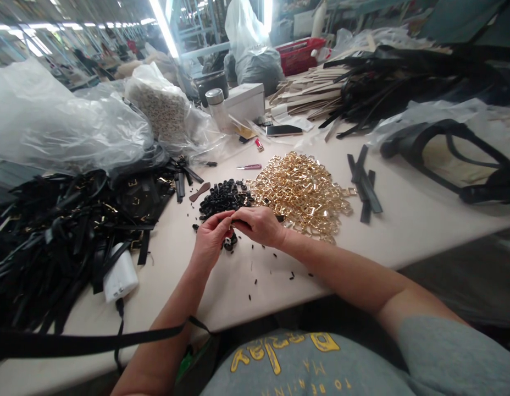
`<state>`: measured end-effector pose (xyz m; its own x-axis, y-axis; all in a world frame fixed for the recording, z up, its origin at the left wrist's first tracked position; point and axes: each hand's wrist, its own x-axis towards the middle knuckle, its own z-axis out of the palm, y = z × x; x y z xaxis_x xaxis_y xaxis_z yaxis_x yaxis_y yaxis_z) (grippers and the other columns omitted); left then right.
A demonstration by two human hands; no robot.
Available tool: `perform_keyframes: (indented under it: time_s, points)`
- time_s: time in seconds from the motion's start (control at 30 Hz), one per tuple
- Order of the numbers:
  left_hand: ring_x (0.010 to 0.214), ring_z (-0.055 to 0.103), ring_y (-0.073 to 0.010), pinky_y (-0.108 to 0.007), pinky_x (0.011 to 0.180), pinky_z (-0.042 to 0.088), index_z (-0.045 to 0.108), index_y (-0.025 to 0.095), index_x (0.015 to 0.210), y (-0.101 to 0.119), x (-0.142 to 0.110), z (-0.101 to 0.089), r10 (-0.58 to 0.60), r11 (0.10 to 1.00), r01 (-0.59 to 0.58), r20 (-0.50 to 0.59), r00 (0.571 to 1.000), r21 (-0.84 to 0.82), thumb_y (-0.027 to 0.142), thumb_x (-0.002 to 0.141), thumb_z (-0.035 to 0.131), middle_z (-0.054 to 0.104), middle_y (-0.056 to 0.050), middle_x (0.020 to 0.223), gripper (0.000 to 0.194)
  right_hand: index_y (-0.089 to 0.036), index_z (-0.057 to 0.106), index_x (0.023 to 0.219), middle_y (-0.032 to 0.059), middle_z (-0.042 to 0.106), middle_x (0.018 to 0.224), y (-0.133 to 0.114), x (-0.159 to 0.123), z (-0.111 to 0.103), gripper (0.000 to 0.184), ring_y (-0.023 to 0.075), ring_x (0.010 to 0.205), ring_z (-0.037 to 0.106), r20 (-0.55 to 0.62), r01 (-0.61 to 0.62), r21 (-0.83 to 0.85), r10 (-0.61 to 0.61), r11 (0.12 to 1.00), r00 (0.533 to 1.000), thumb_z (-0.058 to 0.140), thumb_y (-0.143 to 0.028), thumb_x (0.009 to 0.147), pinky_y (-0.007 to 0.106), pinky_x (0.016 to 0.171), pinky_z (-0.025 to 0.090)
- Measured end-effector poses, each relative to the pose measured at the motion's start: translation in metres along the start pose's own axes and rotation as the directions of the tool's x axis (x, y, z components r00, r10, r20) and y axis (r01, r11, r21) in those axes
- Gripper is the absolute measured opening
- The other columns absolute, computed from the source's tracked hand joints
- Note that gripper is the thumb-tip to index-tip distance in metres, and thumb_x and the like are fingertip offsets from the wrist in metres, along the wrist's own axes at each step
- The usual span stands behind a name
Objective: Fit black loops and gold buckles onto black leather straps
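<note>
My left hand (214,235) and my right hand (261,226) meet fingertip to fingertip above the table. A black strap (280,218) runs through the closed fingers of my right hand, its end sticking out by the wrist. My left thumb and forefinger are pinched together at the other end; what lies between them is mostly hidden. Just behind my hands sits a heap of small black loops (225,197). Beside it, to the right, is a large pile of gold-coloured metal buckles (302,192). Several loose black loops (229,242) lie under my hands.
Black straps with gold buckles (127,201) are heaped at left, near a white power bank (120,273) with a cable. Short black strips (365,187) lie right of the buckles. Farther back are a pink-handled tool (249,166), a phone (283,130) and a bottle (219,110).
</note>
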<state>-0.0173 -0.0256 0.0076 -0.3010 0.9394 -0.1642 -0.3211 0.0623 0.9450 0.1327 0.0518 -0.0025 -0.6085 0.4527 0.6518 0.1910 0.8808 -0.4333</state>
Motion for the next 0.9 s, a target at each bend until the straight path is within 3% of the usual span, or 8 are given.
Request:
perform_keyframes:
  time_s: [0.1, 0.2, 0.3, 0.5, 0.6, 0.7, 0.8, 0.9]
  points:
    - [0.056, 0.056, -0.0057, -0.015, 0.054, 0.047, 0.074, 0.015, 0.086, 0.003, 0.004, -0.005, -0.002, 0.999, 0.000, -0.045, 0.999, -0.033, 0.031, 0.059, 0.086, 0.068, -0.002, 0.074, 0.034, -0.017, 0.066, 0.099, 0.0042, 0.070, 0.090, 0.000, 0.003, -0.006, 0.017, 0.0144, 0.076, 0.063, 0.130, -0.094, 0.024, 0.090, 0.995, 0.987, 0.057, -0.030, 0.091, 0.023, 0.065, 0.040]
    - [0.051, 0.053, -0.0036, -0.012, 0.049, 0.045, 0.071, 0.014, 0.079, 0.007, 0.007, -0.009, -0.082, 0.985, 0.069, -0.077, 0.994, -0.160, 0.028, 0.052, 0.090, 0.063, 0.001, 0.066, 0.036, -0.017, 0.066, 0.099, 0.0031, 0.069, 0.084, -0.002, 0.007, -0.012, 0.017, 0.0133, 0.070, 0.059, 0.315, -0.192, 0.075, 0.159, 0.978, 0.936, 0.058, -0.030, 0.091, 0.023, 0.063, 0.038]
    - [0.048, 0.050, -0.0015, -0.009, 0.045, 0.043, 0.069, 0.012, 0.081, 0.006, 0.007, -0.007, -0.171, 0.954, 0.154, -0.048, 0.984, -0.257, 0.026, 0.050, 0.091, 0.061, 0.003, 0.065, 0.040, -0.015, 0.066, 0.092, 0.0022, 0.066, 0.076, -0.006, 0.009, -0.013, 0.015, 0.0126, 0.063, 0.055, 0.408, -0.233, 0.041, 0.196, 0.972, 0.892, 0.054, -0.024, 0.092, 0.023, 0.060, 0.034]
    - [0.047, 0.050, -0.0015, -0.010, 0.045, 0.043, 0.066, 0.012, 0.085, -0.007, 0.008, 0.001, -0.198, 0.952, 0.185, -0.029, 0.980, -0.246, 0.026, 0.050, 0.092, 0.060, 0.003, 0.067, 0.046, -0.016, 0.064, 0.108, 0.0064, 0.070, 0.094, -0.011, 0.007, -0.011, 0.025, 0.0158, 0.076, 0.061, 0.392, -0.169, 0.008, 0.152, 0.986, 0.907, 0.043, -0.025, 0.098, 0.025, 0.067, 0.040]
    - [0.044, 0.045, -0.0009, -0.010, 0.041, 0.036, 0.065, 0.012, 0.080, -0.005, 0.002, 0.003, -0.204, 0.945, 0.209, 0.044, 0.978, -0.251, 0.030, 0.049, 0.092, 0.056, 0.005, 0.061, 0.045, -0.016, 0.065, 0.093, 0.0068, 0.068, 0.081, -0.013, 0.003, -0.013, 0.029, 0.0169, 0.069, 0.060, 0.404, -0.164, -0.004, 0.152, 0.986, 0.902, 0.040, -0.030, 0.097, 0.027, 0.064, 0.041]
    - [0.045, 0.045, -0.0013, -0.012, 0.041, 0.033, 0.066, 0.012, 0.083, -0.003, 0.003, 0.000, -0.207, 0.937, 0.236, 0.134, 0.969, -0.256, 0.037, 0.049, 0.091, 0.057, 0.002, 0.066, 0.049, -0.018, 0.063, 0.084, 0.0046, 0.064, 0.072, -0.005, 0.003, -0.011, 0.033, 0.0156, 0.060, 0.057, 0.397, -0.148, 0.096, 0.099, 0.984, 0.913, 0.040, -0.038, 0.096, 0.026, 0.057, 0.042]
    - [0.048, 0.049, -0.0040, -0.015, 0.042, 0.033, 0.067, 0.013, 0.088, -0.003, 0.013, -0.009, -0.184, 0.960, 0.210, 0.147, 0.972, -0.186, 0.042, 0.050, 0.090, 0.059, 0.002, 0.068, 0.053, -0.020, 0.062, 0.087, 0.0032, 0.063, 0.070, 0.005, 0.007, -0.007, 0.028, 0.0155, 0.058, 0.058, 0.375, -0.085, 0.180, 0.011, 0.980, 0.927, 0.045, -0.041, 0.093, 0.025, 0.055, 0.043]
    - [0.052, 0.054, -0.0066, -0.017, 0.048, 0.038, 0.067, 0.014, 0.089, 0.000, 0.021, -0.009, -0.148, 0.982, 0.164, 0.156, 0.977, -0.094, 0.043, 0.051, 0.088, 0.061, 0.001, 0.069, 0.053, -0.022, 0.060, 0.081, 0.0020, 0.060, 0.062, 0.005, 0.009, -0.008, 0.029, 0.0164, 0.051, 0.057, 0.305, -0.075, 0.121, 0.035, 0.990, 0.952, 0.045, -0.045, 0.091, 0.027, 0.050, 0.041]
